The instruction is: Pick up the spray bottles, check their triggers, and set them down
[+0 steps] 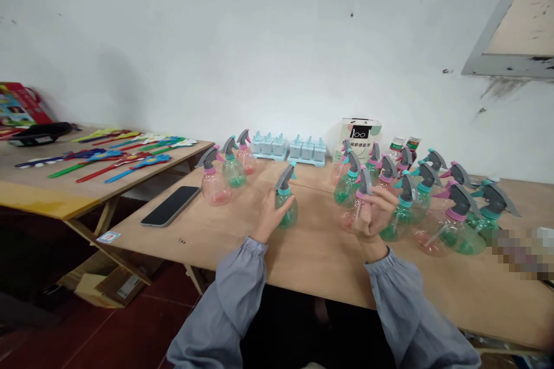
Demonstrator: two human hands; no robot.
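My left hand (273,216) is wrapped round a green spray bottle (289,213) with a grey and teal head, upright on the table. On the right, my right hand (375,216) has its fingers closed at the neck of a pink spray bottle (348,220). My fingers partly hide that bottle. Around it stand more pink and green spray bottles, among them a green one (390,225) and a pink one (433,235). Left of my left hand are a pink spray bottle (215,187), a green one (234,170) and another pink one (246,159).
A phone (171,206) lies at the table's left. Light-blue ice-pop moulds (307,153) and a printed paper bag (357,132) stand near the wall. Colourful hand-shaped sticks (138,168) lie on a second table (38,199). Cardboard boxes (108,285) sit on the floor.
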